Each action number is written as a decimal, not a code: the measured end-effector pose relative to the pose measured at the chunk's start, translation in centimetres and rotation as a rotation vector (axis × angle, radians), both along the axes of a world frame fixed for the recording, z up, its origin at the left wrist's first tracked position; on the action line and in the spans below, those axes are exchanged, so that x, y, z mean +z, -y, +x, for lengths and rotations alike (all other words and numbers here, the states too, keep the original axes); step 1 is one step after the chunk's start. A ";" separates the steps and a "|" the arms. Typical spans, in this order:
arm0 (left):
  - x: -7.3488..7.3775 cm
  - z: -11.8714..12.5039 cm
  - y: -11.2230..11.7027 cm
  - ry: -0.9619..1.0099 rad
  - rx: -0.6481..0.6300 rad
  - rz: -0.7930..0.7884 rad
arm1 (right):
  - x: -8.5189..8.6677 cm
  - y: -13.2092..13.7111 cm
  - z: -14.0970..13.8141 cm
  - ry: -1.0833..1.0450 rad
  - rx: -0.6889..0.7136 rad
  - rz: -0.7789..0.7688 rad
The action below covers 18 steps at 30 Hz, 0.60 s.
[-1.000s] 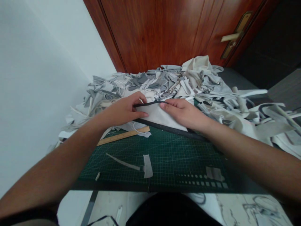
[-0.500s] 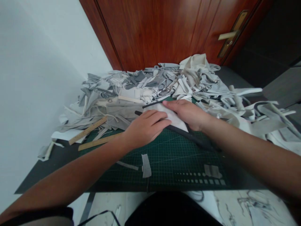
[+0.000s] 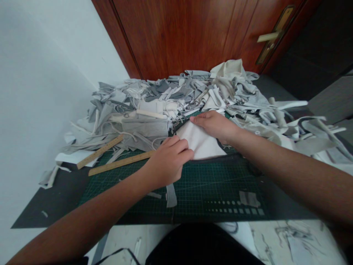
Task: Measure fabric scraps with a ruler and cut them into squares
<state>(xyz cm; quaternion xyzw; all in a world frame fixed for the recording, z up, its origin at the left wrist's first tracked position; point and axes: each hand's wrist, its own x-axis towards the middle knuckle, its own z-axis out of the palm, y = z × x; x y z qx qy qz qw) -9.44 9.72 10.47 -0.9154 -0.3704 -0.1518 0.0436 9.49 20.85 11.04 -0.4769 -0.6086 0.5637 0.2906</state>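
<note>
Mid-frame, the left hand and right hand pinch the white, dark-edged fabric piece; even tension should keep its edges flat.

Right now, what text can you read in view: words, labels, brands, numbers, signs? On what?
None readable.
Far ruler and near ruler: any marks too small or blurred to read.
Cutting mat: grid lines, pale dots and squares; no legible numbers.
White cloth: no lettering visible.
Door plate: no lettering I can make out.
</note>
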 end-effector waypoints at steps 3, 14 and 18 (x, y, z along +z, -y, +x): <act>-0.3 -0.2 0.4 -0.044 -0.068 -0.035 | 0.7 -0.8 0.7 -0.065 -0.094 -0.056; -1.7 0.4 -0.5 0.063 -0.035 0.285 | 0.6 2.1 1.3 -0.070 0.061 -0.084; -1.9 0.7 0.3 0.065 -0.158 0.252 | 0.3 2.8 1.3 -0.099 0.023 -0.116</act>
